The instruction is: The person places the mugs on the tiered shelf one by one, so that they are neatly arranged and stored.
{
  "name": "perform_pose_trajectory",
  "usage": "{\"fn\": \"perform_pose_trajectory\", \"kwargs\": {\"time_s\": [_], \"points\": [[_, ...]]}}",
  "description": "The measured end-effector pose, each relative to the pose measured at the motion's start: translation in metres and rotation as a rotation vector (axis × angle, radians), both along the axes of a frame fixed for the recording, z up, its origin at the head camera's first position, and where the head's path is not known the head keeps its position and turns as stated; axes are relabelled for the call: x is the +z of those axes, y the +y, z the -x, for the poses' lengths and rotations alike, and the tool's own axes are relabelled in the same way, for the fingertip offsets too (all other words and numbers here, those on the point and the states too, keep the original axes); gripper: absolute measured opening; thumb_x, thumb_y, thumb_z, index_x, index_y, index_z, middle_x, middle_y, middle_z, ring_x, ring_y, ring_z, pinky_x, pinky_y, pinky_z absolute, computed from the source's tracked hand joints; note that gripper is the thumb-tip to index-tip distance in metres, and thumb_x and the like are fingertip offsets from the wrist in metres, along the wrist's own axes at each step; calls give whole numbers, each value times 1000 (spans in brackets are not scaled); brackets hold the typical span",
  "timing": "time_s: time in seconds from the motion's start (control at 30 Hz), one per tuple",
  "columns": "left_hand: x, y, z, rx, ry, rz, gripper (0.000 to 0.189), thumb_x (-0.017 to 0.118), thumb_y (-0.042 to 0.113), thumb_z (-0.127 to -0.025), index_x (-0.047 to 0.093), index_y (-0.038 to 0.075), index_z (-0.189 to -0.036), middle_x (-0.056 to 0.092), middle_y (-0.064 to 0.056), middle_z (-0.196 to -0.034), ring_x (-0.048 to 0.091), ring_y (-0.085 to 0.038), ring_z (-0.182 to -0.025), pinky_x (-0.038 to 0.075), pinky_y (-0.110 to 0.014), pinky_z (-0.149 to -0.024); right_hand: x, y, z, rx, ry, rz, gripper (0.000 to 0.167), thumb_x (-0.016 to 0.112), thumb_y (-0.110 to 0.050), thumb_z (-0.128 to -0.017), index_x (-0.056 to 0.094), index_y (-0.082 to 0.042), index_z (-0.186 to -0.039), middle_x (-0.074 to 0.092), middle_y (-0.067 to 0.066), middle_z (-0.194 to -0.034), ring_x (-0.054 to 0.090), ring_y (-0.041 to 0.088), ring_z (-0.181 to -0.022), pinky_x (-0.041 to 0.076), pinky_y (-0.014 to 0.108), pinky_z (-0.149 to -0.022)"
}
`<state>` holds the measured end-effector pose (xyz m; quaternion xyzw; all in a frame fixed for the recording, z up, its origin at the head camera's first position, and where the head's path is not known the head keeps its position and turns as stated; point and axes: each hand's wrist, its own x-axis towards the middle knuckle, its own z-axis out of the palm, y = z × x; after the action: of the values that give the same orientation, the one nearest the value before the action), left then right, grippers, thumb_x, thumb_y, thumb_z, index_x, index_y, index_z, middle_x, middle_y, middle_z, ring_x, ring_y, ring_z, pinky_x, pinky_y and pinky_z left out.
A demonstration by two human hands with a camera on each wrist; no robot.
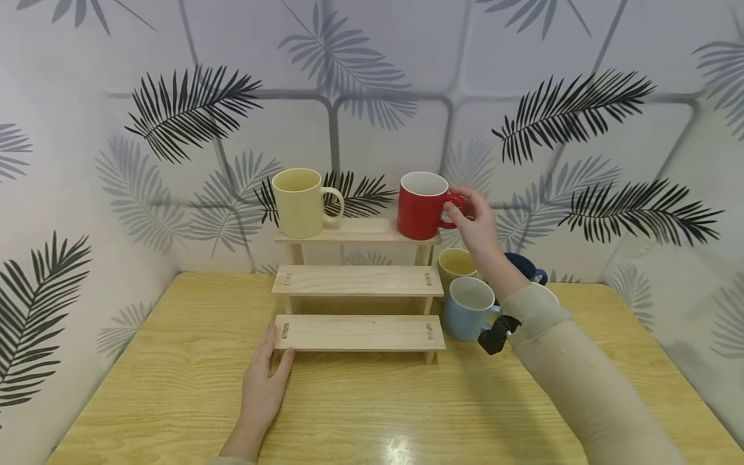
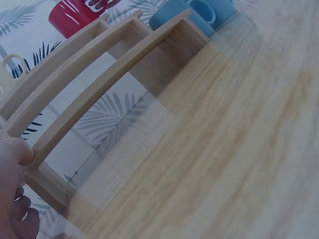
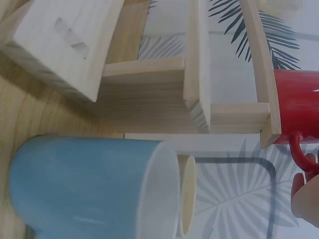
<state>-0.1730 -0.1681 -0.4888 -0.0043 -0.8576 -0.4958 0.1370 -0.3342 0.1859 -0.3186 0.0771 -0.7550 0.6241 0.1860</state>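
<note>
The right hand's [image 1: 473, 216] thumb and fingers are pinched on the handle [image 3: 297, 153] of the red mug [image 1: 420, 210], whose base appears to rest at the right end of the top board of the three-tier wooden rack [image 1: 354, 281]. Done well, this seems to call for a level base wholly on the board, then a loosened pinch without tugging the handle. The right arm reaches forward and up, bent slightly at the wrist, over the light blue mug [image 1: 463, 323] and yellow mug [image 1: 456, 263] beside the rack; a low wrist could knock them. The left hand [image 1: 264, 387] lies low, thumb at the front edge and fingers round the bottom board's front-left corner, probably steadying it. The pale yellow mug [image 1: 299, 206] stands at the top board's left end.
</note>
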Motion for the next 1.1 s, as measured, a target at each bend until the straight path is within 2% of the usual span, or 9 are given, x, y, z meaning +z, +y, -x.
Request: {"fn": "perform_pose_trajectory", "kwargs": {"time_s": [0.1,0.23,0.33,0.47,0.67,0.93,1.1], "points": [[1,0,0,-2,6,3,65,52,30,-100,23,0,-150,22,-17,-155,22,-32,-141,25,-43,-113,-5,6,-5,14,-11,-64,48,61,-18,-96,45,-3,-139,52,18,-130,50,22,-109,42,34,-100],[1,0,0,-5,-2,-1,66,51,31,-100,22,1,-150,21,-16,-155,21,-30,-141,25,-43,-113,-16,16,-15,33,-48,-127,56,62,-23,-95,40,-1,-142,47,20,-134,46,31,-118,37,44,-107],[2,1,0,-3,-9,-3,65,51,31,-100,22,3,-151,21,-15,-155,21,-29,-142,25,-42,-114,-25,25,-24,44,-84,-146,64,62,-25,-95,32,-3,-147,44,18,-139,43,33,-125,33,45,-110],[2,1,-1,-3,-18,3,65,51,32,-100,22,4,-151,21,-14,-156,21,-29,-142,24,-42,-114,-36,37,-35,18,-141,-165,71,62,-29,-95,25,-5,-150,40,16,-145,40,33,-130,33,46,-110],[2,0,-1,-3,-20,7,65,51,31,-100,21,2,-151,21,-16,-155,20,-32,-141,23,-45,-114,-52,58,-49,-17,-205,-222,63,60,-30,-96,34,-2,-146,42,18,-143,41,33,-130,34,48,-109],[2,1,-1,-4,-19,3,65,51,30,-100,22,2,-151,21,-16,-155,20,-30,-142,23,-44,-114,-74,79,-74,77,-221,-279,63,56,-29,-98,30,4,-145,37,24,-144,37,36,-132,35,48,-108],[2,1,-1,-4,-11,0,65,52,29,-100,23,1,-150,21,-16,-155,21,-31,-141,26,-43,-113,-81,85,-87,86,-185,-354,64,59,-28,-97,32,7,-143,41,26,-141,39,38,-130,35,48,-108]]}}
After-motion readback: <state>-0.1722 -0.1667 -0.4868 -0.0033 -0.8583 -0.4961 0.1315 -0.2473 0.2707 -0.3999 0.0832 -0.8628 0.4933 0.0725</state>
